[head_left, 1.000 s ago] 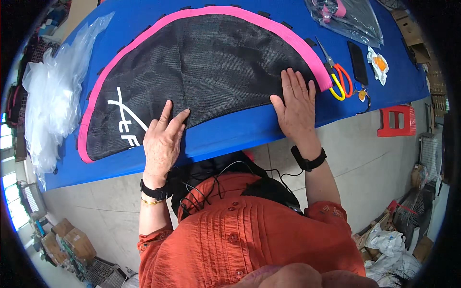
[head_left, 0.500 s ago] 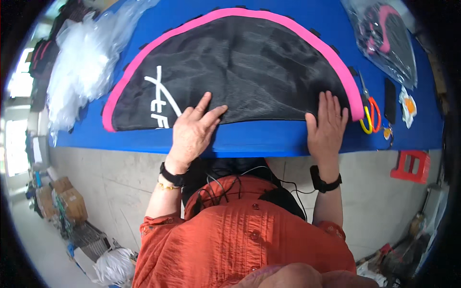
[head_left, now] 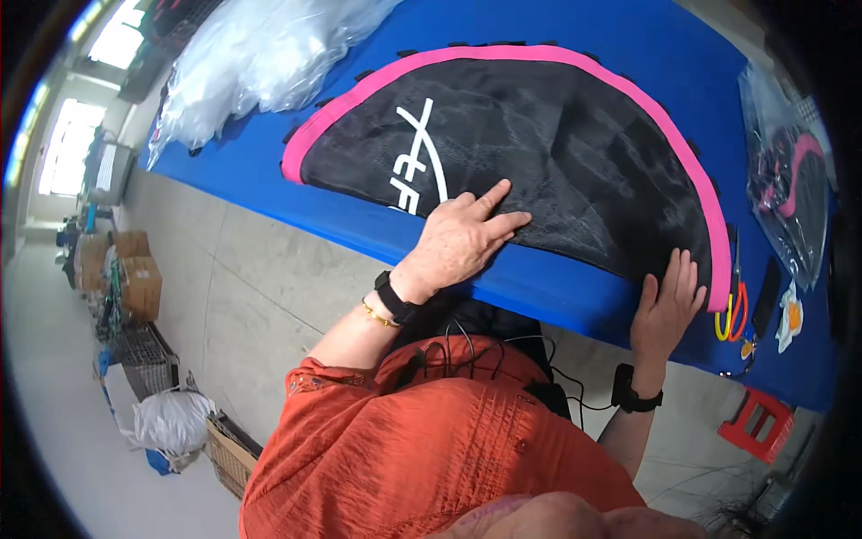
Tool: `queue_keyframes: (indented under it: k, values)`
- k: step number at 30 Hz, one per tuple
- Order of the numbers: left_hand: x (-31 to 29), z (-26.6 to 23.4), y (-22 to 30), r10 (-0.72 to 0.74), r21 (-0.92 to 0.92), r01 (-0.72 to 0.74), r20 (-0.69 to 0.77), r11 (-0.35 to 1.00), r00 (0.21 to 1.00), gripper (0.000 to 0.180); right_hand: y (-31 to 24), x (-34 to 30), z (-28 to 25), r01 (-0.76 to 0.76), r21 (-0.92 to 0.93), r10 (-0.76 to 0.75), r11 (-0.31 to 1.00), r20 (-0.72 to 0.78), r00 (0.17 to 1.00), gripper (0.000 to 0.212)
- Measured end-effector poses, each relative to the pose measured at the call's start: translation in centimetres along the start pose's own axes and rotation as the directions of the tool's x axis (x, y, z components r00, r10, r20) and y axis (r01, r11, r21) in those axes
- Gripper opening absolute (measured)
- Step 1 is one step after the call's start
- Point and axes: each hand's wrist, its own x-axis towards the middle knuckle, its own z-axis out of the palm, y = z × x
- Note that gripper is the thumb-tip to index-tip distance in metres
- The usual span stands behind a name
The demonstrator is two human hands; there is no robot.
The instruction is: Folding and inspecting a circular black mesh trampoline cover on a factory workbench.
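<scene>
A black fabric piece (head_left: 575,153), shiny and folded into a half circle, lies on the blue-covered table (head_left: 628,27). Its curved edge carries a wide pink border (head_left: 660,112) with small black tabs, and white lettering is printed on its left part. My left hand (head_left: 458,238) rests on the straight fold near the middle, index and middle fingers stretched out and apart. Flat on the right corner of the fabric lies my right hand (head_left: 666,310), fingers extended beside the pink border. Neither hand grips anything.
Scissors (head_left: 738,310) with yellow and orange handles lie right of the fabric, beside a dark flat object (head_left: 768,292). A bagged black-and-pink item (head_left: 790,180) sits at the far right, clear plastic bags (head_left: 260,63) at the back left. A red stool (head_left: 757,424) stands below.
The whole view has turned, so the table and fabric now slant down to the right. Both hands stay on the fabric in about the same places.
</scene>
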Motion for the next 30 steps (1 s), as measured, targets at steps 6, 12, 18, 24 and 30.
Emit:
queue_keyframes:
  k: [6,12,18,24,30]
  values:
    - [-0.2,0.0,-0.1,0.012,-0.028,-0.013,-0.038,1.000,0.999,0.035,0.3,0.0,0.4,-0.024,-0.021,0.024,0.999,0.002,1.000,0.068]
    - [-0.3,0.3,-0.3,0.027,-0.019,-0.028,-0.065,0.999,0.997,0.035,0.7,-0.1,1.0,-0.009,-0.061,0.009,0.998,-0.003,1.000,0.070]
    - [-0.5,0.5,-0.3,0.015,-0.030,-0.017,-0.072,0.999,0.997,0.035,0.7,0.0,0.9,-0.003,-0.068,0.003,0.998,-0.001,1.000,0.068]
    - [-0.6,0.7,-0.5,0.012,-0.035,-0.014,-0.077,0.999,0.997,0.036,0.7,0.1,1.1,0.001,-0.069,-0.002,0.998,-0.009,1.000,0.068]
    - [-0.4,0.5,-0.3,0.029,-0.039,-0.032,-0.081,0.999,0.996,0.035,0.7,0.0,0.6,-0.002,-0.079,0.002,0.997,0.001,1.000,0.066]
